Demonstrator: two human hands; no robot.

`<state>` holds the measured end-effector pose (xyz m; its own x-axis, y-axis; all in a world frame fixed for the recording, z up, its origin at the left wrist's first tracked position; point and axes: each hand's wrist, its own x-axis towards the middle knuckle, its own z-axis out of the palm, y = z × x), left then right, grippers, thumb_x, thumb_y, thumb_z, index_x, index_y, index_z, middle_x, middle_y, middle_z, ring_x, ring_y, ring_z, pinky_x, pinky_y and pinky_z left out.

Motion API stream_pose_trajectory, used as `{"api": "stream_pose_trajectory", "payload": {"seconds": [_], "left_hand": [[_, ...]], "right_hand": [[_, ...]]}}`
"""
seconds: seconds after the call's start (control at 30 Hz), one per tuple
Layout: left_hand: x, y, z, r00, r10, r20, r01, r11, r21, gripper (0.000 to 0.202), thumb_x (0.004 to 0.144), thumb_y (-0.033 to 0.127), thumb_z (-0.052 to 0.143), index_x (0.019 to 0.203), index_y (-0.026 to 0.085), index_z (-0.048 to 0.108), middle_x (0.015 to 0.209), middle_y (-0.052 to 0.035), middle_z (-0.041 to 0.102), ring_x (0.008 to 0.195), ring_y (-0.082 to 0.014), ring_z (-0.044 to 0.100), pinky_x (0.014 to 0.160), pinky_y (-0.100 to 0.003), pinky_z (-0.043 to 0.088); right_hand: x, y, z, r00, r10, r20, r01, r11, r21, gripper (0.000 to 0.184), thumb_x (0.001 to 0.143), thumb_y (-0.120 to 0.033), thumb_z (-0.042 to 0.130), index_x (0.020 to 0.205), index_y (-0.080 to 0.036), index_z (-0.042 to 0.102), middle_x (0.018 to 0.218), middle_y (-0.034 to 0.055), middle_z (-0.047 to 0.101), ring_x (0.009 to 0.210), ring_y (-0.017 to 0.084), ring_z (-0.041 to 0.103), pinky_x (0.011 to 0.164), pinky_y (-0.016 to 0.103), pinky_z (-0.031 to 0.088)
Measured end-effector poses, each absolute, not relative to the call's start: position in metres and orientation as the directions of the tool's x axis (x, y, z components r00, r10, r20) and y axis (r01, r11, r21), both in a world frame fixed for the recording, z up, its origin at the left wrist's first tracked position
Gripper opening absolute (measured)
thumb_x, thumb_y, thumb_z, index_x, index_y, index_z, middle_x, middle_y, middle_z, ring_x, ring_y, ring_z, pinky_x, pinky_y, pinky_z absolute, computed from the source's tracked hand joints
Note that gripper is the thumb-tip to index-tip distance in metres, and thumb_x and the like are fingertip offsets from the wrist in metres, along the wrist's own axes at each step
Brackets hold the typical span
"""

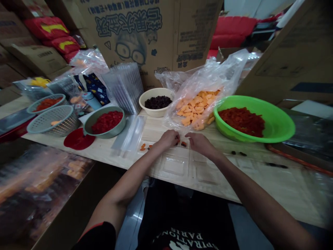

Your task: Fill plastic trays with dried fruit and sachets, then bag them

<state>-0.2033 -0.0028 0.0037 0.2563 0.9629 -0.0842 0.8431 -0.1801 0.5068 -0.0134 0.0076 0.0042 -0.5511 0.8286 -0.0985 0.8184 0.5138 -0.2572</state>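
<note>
Just past the fingertips (177, 138), red dried fruit (241, 121) was heaped in a green basin (260, 103). Small orange pieces (183, 143) were set on a clear tray (174, 166) under the narrowly curled fingers; any hold could not be told.

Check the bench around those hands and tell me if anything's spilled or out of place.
Loose dark pieces lie on the bare wooden tabletop to the right of the right hand. They sit well away from the cream bowl of similar dark pieces, so they look dropped.
</note>
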Motion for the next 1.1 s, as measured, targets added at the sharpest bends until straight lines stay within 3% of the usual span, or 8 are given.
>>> {"api": "stream_pose_trajectory", "payload": {"seconds": [0.17,0.27,0.5,0.63,0.73,0.87,0.97,1.1], "left_hand": [[-0.203,-0.005,0.0,0.19,0.979,-0.074,0.872,-0.134,0.471,0.019,0.088,0.023,0.06,0.086,0.013,0.076,0.08,-0.0094,0.074,0.076,-0.0202,0.066,0.074,-0.028,0.048],[-0.208,-0.012,0.0,0.157,0.987,-0.03,0.876,-0.125,0.466,0.025,0.094,0.022,0.05,0.1,0.015,0.074,0.087,-0.0086,0.075,0.08,-0.0197,0.066,0.077,-0.028,0.048],[-0.224,-0.031,-0.007,0.356,0.934,0.012,0.844,-0.327,0.425,0.027,0.091,0.018,0.05,0.102,0.02,0.074,0.092,-0.0068,0.065,0.081,-0.0189,0.063,0.077,-0.027,0.047],[-0.226,-0.034,-0.012,0.353,0.935,0.043,0.797,-0.325,0.509,0.026,0.09,0.016,0.051,0.099,0.02,0.075,0.092,-0.0056,0.065,0.082,-0.0176,0.063,0.079,-0.026,0.047],[-0.227,-0.029,-0.009,0.236,0.971,0.039,0.783,-0.214,0.584,0.026,0.09,0.012,0.05,0.101,0.019,0.073,0.094,-0.0048,0.07,0.086,-0.0162,0.065,0.082,-0.025,0.047],[-0.219,-0.015,0.001,-0.011,0.999,-0.04,0.844,0.03,0.536,0.02,0.092,0.021,0.054,0.097,0.015,0.073,0.093,-0.0093,0.074,0.084,-0.0194,0.066,0.078,-0.028,0.048],[-0.208,-0.008,0.007,-0.009,0.996,-0.093,0.868,0.054,0.493,0.02,0.088,0.033,0.062,0.087,0.017,0.075,0.083,-0.0102,0.074,0.079,-0.0224,0.066,0.074,-0.03,0.047],[-0.202,-0.007,0.011,0.06,0.99,-0.128,0.885,0.006,0.466,0.013,0.081,0.024,0.067,0.089,0.021,0.076,0.08,-0.0063,0.074,0.078,-0.0216,0.066,0.071,-0.028,0.047]], "right_hand": [[-0.006,-0.009,0.007,-0.597,0.787,-0.156,0.8,0.569,-0.192,0.049,0.088,-0.008,0.042,0.127,-0.025,0.066,0.108,0.0102,0.071,0.097,0.022,0.068,0.082,0.028,0.046],[-0.007,-0.016,0.012,-0.557,0.815,-0.163,0.83,0.535,-0.158,0.056,0.085,-0.006,0.042,0.134,-0.025,0.06,0.11,0.0102,0.069,0.093,0.022,0.068,0.076,0.028,0.045],[-0.013,-0.018,0.015,-0.526,0.829,-0.19,0.849,0.5,-0.169,0.055,0.084,-0.006,0.042,0.132,-0.025,0.061,0.108,0.0107,0.07,0.094,0.023,0.069,0.074,0.029,0.046],[-0.01,-0.012,0.014,-0.509,0.841,-0.18,0.855,0.473,-0.212,0.053,0.087,-0.009,0.045,0.135,-0.024,0.06,0.112,0.012,0.071,0.098,0.024,0.069,0.079,0.03,0.047],[-0.002,-0.011,0.012,-0.513,0.851,-0.116,0.837,0.464,-0.29,0.052,0.088,-0.008,0.045,0.135,-0.021,0.062,0.117,0.0114,0.072,0.106,0.022,0.066,0.092,0.028,0.046],[-0.002,-0.016,0.013,-0.529,0.838,-0.135,0.826,0.472,-0.308,0.053,0.086,-0.006,0.043,0.132,-0.022,0.065,0.112,0.0112,0.073,0.103,0.022,0.067,0.092,0.029,0.046],[-0.011,-0.024,0.015,-0.544,0.817,-0.192,0.83,0.49,-0.268,0.052,0.084,-0.005,0.045,0.128,-0.022,0.067,0.108,0.0124,0.071,0.098,0.023,0.068,0.084,0.029,0.047],[-0.018,-0.034,0.017,-0.517,0.817,-0.255,0.854,0.469,-0.226,0.05,0.086,-0.006,0.045,0.128,-0.022,0.066,0.111,0.0137,0.068,0.097,0.024,0.068,0.077,0.029,0.046]]}}
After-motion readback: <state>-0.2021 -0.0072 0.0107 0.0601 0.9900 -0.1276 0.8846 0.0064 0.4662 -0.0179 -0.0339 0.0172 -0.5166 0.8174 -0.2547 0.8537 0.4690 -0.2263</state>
